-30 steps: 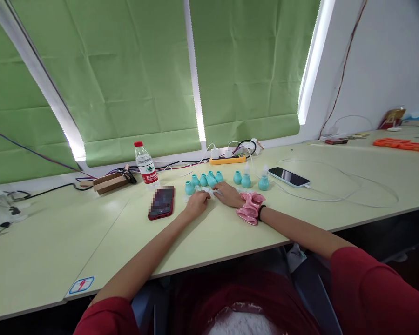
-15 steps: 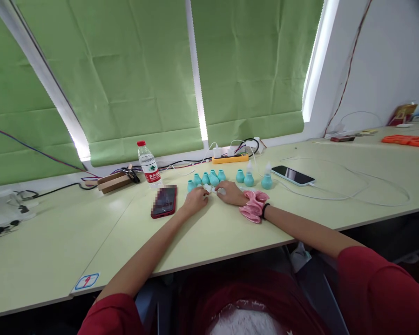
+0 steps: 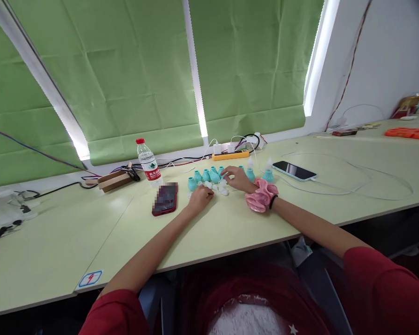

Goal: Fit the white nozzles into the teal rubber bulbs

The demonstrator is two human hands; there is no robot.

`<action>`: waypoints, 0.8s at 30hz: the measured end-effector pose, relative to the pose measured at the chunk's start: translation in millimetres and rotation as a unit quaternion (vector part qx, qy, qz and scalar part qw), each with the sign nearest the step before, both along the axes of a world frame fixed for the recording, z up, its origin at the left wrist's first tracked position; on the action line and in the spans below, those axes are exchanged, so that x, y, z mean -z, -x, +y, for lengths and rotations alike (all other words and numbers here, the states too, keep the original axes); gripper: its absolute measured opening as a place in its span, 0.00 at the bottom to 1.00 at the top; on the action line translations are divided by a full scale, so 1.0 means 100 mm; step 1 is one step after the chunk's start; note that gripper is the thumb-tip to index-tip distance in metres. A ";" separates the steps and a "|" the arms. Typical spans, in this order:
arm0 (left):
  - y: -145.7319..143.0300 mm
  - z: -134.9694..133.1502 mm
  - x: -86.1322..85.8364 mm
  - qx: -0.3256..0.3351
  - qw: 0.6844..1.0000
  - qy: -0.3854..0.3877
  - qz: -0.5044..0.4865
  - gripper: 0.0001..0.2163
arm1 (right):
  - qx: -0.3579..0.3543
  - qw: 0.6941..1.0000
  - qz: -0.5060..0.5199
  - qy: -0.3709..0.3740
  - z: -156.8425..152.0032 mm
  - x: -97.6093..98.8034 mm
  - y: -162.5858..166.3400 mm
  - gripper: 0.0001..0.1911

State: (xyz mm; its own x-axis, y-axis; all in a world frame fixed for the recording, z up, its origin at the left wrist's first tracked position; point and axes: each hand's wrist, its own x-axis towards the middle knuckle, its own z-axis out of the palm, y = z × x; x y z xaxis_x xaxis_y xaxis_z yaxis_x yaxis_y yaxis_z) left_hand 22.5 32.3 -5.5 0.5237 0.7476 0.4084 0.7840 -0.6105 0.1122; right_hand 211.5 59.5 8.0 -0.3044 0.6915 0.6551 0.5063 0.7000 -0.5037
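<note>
My right hand (image 3: 239,179), with a pink scrunchie at the wrist, reaches over the white pieces. Its fingertips close on the rightmost turquoise squeeze bulb (image 3: 221,170) of a cluster and partly cover it. My left hand (image 3: 200,199) rests on the table with curled fingers, beside small translucent white pieces (image 3: 223,191); whatever lies inside its fingers is hidden. More turquoise bulbs (image 3: 192,184) stand behind that hand. To the right, two bulbs carry clear pointed nozzles (image 3: 268,173); another bulb behind my right hand is mostly covered.
A red-cased phone (image 3: 165,199) lies left of my hands, near a water bottle (image 3: 149,163) and a cardboard tray (image 3: 115,181). Behind are a yellow power strip (image 3: 230,155) and cables. Another phone (image 3: 294,170) on a white cable lies right. Orange pieces (image 3: 408,133) are farther off.
My right hand has moved away from the white pieces, up and to the right, onto a turquoise bulb. More white pieces are now uncovered. My left hand has shifted slightly right.
</note>
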 end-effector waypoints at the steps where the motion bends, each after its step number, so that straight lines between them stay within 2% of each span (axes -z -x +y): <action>1: 0.00 0.00 0.00 0.006 1.000 0.006 -0.014 0.10 | -0.013 0.999 -0.001 0.032 0.02 0.00 -0.02 0.12; 3: 0.00 0.02 0.01 0.015 0.999 0.008 -0.035 0.11 | -0.015 0.998 -0.027 0.062 0.06 0.03 -0.05 0.11; 7: 0.01 0.04 0.03 0.016 0.996 0.001 -0.092 0.13 | 0.085 0.989 -0.124 0.001 0.10 0.11 -0.07 0.12; 10: 0.01 0.03 0.03 0.019 0.986 0.029 -0.163 0.12 | 0.088 0.974 -0.207 0.026 0.12 0.15 -0.07 0.11; 12: -0.01 0.01 0.03 0.024 0.975 0.057 -0.213 0.11 | 0.082 0.970 -0.223 0.039 0.13 0.17 -0.08 0.10; 16: -0.03 -0.01 0.01 0.015 0.948 0.100 -0.303 0.09 | 0.116 0.972 -0.201 0.035 0.15 0.18 -0.09 0.11; 18: -0.03 -0.01 -0.01 0.007 0.921 0.148 -0.360 0.08 | 0.118 0.979 -0.166 0.009 0.12 0.16 -0.09 0.10; 21: 0.00 0.00 -0.05 0.022 0.850 0.245 -0.466 0.13 | 0.078 0.994 -0.060 -0.037 0.03 0.09 -0.03 0.09; 24: 0.04 0.01 -0.08 0.047 0.776 0.311 -0.547 0.19 | -0.016 0.998 0.059 0.013 -0.08 0.03 0.06 0.09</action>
State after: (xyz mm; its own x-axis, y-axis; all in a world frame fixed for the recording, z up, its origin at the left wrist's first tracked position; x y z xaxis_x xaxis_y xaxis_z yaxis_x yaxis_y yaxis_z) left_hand 18.4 33.5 2.6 0.1810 0.9580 0.2226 -0.0331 -0.2203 0.9749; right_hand 205.3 51.2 4.8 -0.2489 0.6993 0.6701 0.4202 0.7013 -0.5759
